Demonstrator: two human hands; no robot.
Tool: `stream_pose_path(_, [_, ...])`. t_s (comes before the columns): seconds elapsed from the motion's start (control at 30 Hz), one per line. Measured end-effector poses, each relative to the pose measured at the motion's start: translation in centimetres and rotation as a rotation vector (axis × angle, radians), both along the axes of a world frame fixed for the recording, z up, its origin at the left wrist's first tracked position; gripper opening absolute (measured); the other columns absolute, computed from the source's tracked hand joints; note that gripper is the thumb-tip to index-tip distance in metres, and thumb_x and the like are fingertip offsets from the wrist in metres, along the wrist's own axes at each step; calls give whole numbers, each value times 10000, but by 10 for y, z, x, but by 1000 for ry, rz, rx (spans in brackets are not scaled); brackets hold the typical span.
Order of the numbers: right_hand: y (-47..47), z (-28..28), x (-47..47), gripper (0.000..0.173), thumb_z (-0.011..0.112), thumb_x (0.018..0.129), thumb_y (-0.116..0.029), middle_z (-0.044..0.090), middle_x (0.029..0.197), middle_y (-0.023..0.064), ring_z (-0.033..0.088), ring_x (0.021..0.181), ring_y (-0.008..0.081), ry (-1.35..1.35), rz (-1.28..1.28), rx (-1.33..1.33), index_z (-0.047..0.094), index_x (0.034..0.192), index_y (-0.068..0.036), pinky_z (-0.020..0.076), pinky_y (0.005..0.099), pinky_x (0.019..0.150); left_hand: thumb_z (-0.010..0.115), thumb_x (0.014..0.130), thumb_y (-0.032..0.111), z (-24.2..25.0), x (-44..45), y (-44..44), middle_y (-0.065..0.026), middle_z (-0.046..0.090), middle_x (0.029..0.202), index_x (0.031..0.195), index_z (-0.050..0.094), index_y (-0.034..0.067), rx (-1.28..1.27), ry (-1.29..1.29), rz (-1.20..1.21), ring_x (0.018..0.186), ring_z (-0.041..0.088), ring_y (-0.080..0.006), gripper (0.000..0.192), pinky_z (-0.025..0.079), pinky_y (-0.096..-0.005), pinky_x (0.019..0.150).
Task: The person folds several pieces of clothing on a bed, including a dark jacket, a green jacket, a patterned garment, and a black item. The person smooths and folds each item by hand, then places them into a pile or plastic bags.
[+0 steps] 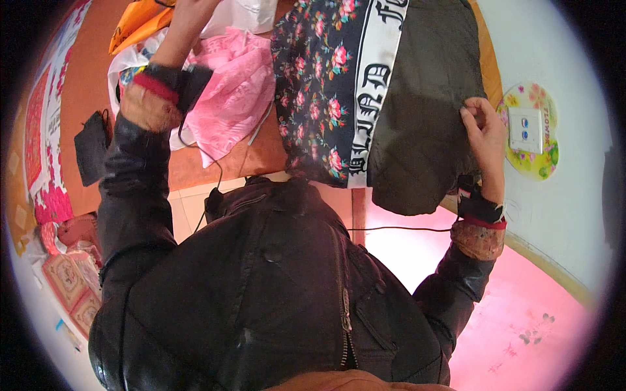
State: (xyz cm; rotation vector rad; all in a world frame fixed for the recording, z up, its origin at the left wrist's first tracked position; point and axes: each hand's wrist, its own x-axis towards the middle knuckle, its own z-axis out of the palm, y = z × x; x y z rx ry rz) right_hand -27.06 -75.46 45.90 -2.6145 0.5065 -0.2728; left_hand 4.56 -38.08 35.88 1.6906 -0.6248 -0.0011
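A dark quilted garment lies flat in front of me, its lower end hanging past the table edge. My right hand is at its right side, thumb and fingertips pinching the edge. Along the garment's left runs a white band with large black lettering, then black floral cloth printed with pink roses. At the top, my left hand is mostly cut off by the picture's rim, so its fingers are hidden. It is nearest to an orange bag, a white bag and crumpled pink cloth.
The reddish-brown table carries a small black pouch beside my left forearm. A wall with a socket plate stands close on the right. Thin black cables run from both wrist straps towards my jacket.
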Motion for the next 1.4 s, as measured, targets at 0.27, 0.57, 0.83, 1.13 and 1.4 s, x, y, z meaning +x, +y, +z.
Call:
stream_pose_path(0.27, [98,28,27,205,638,796,-71,589,832,48,504,598,96,-6,73,10,583,987,-22,424,247,565,602,867,195,-146,-66,151,-31,603,885,1039,587,18,149,242,257,809,558,-111,246,441,-240,702])
stream_pose_path(0.57, [226,1,56,236,647,769,-33,576,877,61,567,633,111,-4,487,232,582,995,-21,440,238,556,676,778,350,-199,-143,119,-179,599,858,1068,537,8,434,328,308,785,601,-290,469,479,-361,698])
stream_pose_path(0.83, [240,-176,51,260,665,766,-108,607,837,86,604,718,160,338,422,471,563,976,5,481,293,643,679,791,252,-167,-145,151,-134,601,903,1017,573,15,159,328,405,826,599,-250,344,474,-333,730])
stream_pose_path(1.13, [274,-247,46,215,634,794,-143,639,812,127,637,751,216,518,578,482,575,942,2,500,312,680,692,730,202,-137,-73,222,-165,593,990,1133,493,41,638,-271,643,935,561,-348,478,436,-428,790])
stream_pose_path(1.4, [289,-224,68,242,589,789,-172,633,913,196,613,859,344,506,498,552,624,968,-13,479,392,738,651,703,161,-146,-17,203,-136,570,910,991,543,79,983,-232,462,894,566,-326,318,445,-430,729])
